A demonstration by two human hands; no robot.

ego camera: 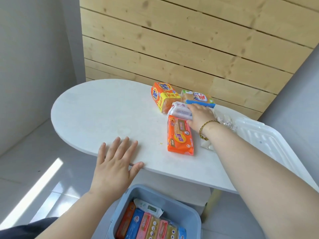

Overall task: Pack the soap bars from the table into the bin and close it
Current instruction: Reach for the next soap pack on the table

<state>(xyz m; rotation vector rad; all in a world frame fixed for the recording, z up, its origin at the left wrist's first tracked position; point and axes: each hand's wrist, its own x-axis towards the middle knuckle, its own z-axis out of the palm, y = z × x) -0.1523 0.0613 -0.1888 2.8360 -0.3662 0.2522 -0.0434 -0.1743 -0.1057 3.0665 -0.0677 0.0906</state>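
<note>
White oval tabletop (pixel 96 118) against a slatted wooden wall (pixel 189 40): the left hand (pixel 114 168) is lying flat on the near edge, fingers spread, its grip holding nothing. The right hand (pixel 201 118) is reaching across, its grip curling over the white-wrapped soap bar (pixel 179 111). This bar is lying with its long axis left to right, touching the orange bar (pixel 180 135), which is pointing away from the viewer.

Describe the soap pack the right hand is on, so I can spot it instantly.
On the white oval table, four soap packs cluster at the far right by the wooden wall. The right hand grips the white pack in their middle, between the Tide pack, the blue-edged pack and the long orange pack. It alone has a white wrapper.
</note>
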